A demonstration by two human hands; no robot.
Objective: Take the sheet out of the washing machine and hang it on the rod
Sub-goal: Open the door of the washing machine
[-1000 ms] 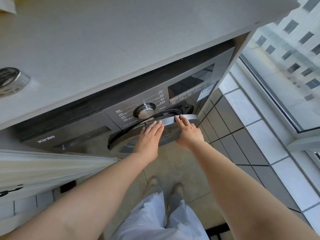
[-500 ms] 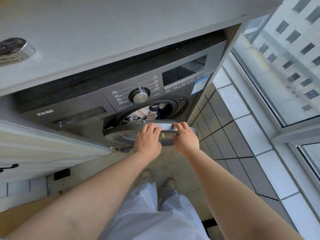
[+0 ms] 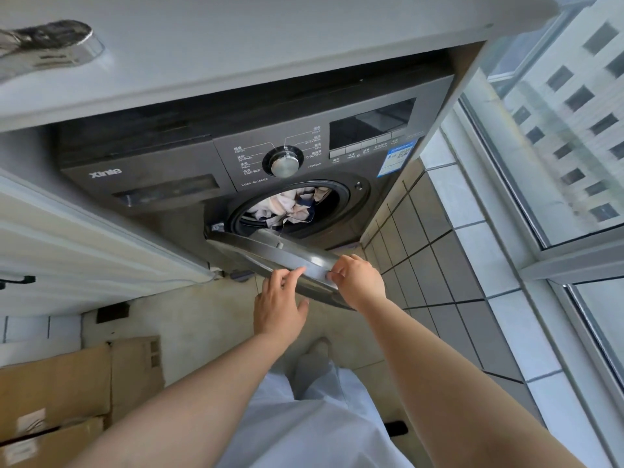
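The crumpled pale sheet with dark trim (image 3: 290, 207) lies bunched inside the round drum of the dark grey front-loading washing machine (image 3: 162, 170), at twelve o'clock from both hands, past the swung-out grey door (image 3: 270, 258). The right hand (image 3: 359, 282) curls over the door's rim, gripping it. The left hand (image 3: 278, 304) rests loose fingers on the rim, slightly nearer the opening.

Dark grey front-loading washing machine (image 3: 175, 184) sat tucked under the counter, its round door (image 3: 270, 256) swung open toward the near side. The sheet (image 3: 290, 206), pale with dark patches, lay bunched up inside the drum.
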